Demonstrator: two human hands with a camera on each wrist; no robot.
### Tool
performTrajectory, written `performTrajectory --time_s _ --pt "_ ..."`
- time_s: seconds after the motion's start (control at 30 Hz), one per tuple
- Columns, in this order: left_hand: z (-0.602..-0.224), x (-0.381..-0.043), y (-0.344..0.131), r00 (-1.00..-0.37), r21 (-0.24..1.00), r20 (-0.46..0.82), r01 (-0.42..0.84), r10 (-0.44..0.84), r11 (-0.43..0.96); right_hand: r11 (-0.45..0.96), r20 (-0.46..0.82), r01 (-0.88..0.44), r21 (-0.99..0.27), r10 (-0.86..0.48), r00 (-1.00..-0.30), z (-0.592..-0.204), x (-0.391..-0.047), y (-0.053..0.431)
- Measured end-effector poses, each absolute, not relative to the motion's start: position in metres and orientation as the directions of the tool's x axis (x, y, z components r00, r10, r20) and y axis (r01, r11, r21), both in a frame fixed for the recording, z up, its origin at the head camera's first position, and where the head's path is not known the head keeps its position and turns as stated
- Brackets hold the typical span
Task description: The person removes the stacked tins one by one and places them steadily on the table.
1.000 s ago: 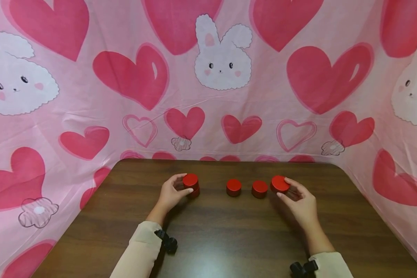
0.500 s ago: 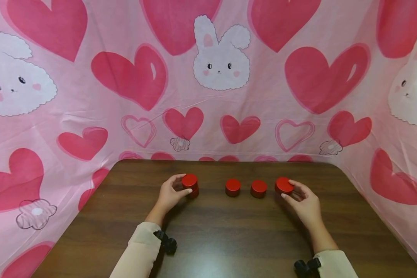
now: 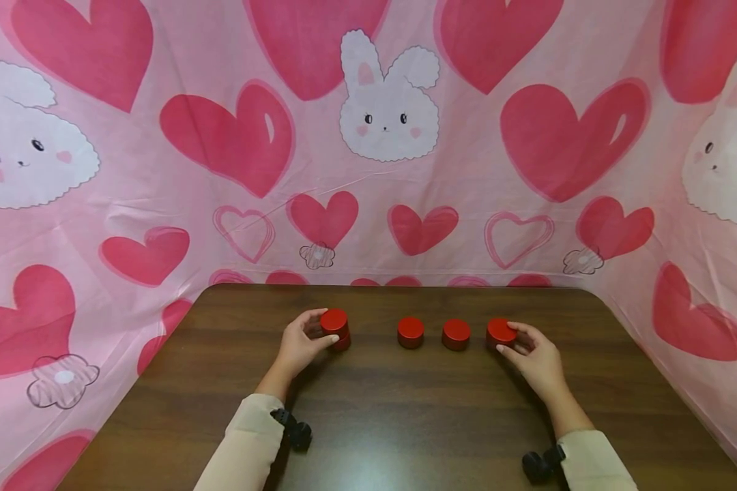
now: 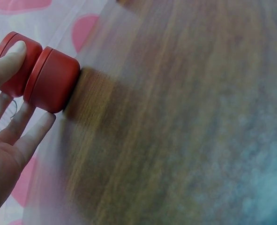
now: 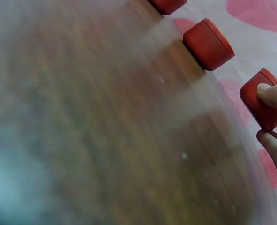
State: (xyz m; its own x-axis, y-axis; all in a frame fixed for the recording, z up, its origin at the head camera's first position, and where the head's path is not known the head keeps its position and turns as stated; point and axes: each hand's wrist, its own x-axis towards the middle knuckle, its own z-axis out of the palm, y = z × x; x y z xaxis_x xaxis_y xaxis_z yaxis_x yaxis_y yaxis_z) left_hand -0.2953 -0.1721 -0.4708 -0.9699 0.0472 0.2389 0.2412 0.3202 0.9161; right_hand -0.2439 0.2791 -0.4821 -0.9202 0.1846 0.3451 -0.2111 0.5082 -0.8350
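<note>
My left hand (image 3: 299,344) pinches a round red lidded tin (image 3: 334,320) between thumb and fingers. That tin sits on top of a second red tin (image 4: 56,79), whose base is on the table in the left wrist view. Over on the right, my right hand (image 3: 537,358) grips another red tin (image 3: 500,331) by its side, thumb in front. Whether this tin's base touches the table cannot be told; the right wrist view shows it upright relative to the tabletop. Between the hands stand two more matching tins, a left one (image 3: 411,333) and a right one (image 3: 456,335).
The brown wood-grain table (image 3: 368,402) has rounded far corners. Behind it and at both sides hangs a pink cloth (image 3: 368,177) with hearts and rabbits. Black wrist cameras, a left one (image 3: 299,435) and a right one (image 3: 536,467), sit at the sleeves.
My right hand has carried its tin to the right, away from the two middle tins, then lowered it slightly. My left hand and its stacked tins have stayed put.
</note>
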Motion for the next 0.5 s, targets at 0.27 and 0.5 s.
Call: performTrajectory --time_s 0.27,0.5 --pt "-0.4704 -0.2942 -0.1724 -0.972 0.914 0.230 0.233 0.047 0.332 0.567 0.307 -0.169 -0.807 0.159 -0.938 -0.4890 -0.2540 0.2844" --pt "-0.4712 -0.2953 -0.1722 -0.972 0.916 0.230 0.231 0.042 0.328 0.607 0.321 -0.169 -0.776 0.150 -0.935 -0.4909 -0.2551 0.2860"
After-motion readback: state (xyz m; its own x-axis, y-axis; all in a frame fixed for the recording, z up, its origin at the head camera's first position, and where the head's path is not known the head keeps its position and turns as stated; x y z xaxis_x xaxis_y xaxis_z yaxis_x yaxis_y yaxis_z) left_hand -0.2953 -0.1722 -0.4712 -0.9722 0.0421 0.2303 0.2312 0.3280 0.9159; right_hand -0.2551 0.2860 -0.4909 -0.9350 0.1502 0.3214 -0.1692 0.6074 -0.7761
